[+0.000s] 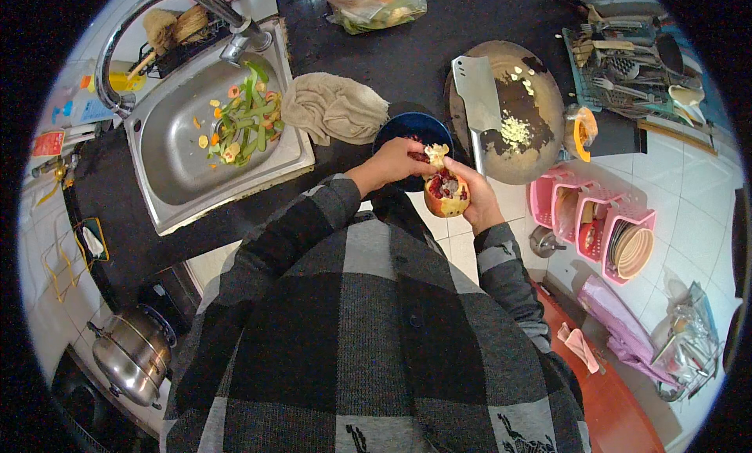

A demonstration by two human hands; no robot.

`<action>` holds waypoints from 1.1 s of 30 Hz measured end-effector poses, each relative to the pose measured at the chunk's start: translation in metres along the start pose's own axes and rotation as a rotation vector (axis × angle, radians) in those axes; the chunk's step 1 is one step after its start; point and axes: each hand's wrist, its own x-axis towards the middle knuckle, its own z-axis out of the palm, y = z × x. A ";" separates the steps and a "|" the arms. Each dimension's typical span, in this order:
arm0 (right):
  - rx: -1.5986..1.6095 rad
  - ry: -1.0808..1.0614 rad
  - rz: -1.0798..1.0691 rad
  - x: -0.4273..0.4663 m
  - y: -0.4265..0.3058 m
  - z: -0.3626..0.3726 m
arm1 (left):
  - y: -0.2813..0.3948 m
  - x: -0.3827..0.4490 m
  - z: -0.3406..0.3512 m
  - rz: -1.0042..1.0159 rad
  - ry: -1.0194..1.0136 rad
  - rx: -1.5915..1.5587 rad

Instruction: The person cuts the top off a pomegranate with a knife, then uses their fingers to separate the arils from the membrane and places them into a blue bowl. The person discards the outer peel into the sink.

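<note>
An opened pomegranate (447,197), its red arils and pale membrane exposed, rests in my right hand (480,191). My left hand (395,159) pinches a pale piece of pomegranate (436,153) with dark red arils beside it; my right thumb touches this piece too. Both hands are at the near rim of a dark blue bowl (411,121), which stands at the counter edge. Some red arils show inside, but the hands and the fruit hide much of the bowl.
A round cutting board (543,142) holds a cleaver (477,95) and chopped garlic (517,133). Left of the bowl lies a beige cloth (335,106). Vegetable peelings (249,118) lie in the steel sink (176,142). A cut pumpkin piece (581,133) sits right of the board.
</note>
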 end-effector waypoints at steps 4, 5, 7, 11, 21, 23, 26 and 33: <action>-0.135 0.033 -0.030 0.010 0.001 -0.009 | 0.000 0.001 -0.003 0.022 -0.031 0.049; -0.070 0.000 -0.040 0.010 0.002 -0.011 | 0.000 0.001 -0.005 0.026 -0.050 -0.015; 0.041 0.007 -0.040 0.009 0.005 -0.014 | 0.000 0.002 -0.010 0.012 -0.078 -0.137; 0.146 0.019 0.005 0.009 0.005 -0.016 | 0.004 0.004 -0.014 0.010 -0.077 -0.197; 0.203 0.008 0.006 0.006 0.012 -0.020 | -0.003 0.006 -0.010 0.024 -0.013 -0.157; 0.196 0.008 0.021 0.005 0.011 -0.021 | -0.005 0.007 -0.011 0.007 -0.027 -0.242; 0.199 0.000 0.031 0.004 0.011 -0.021 | -0.006 0.008 -0.011 0.017 -0.056 -0.234; 0.210 0.023 0.012 0.001 0.012 -0.022 | -0.003 0.007 -0.006 -0.015 -0.013 -0.139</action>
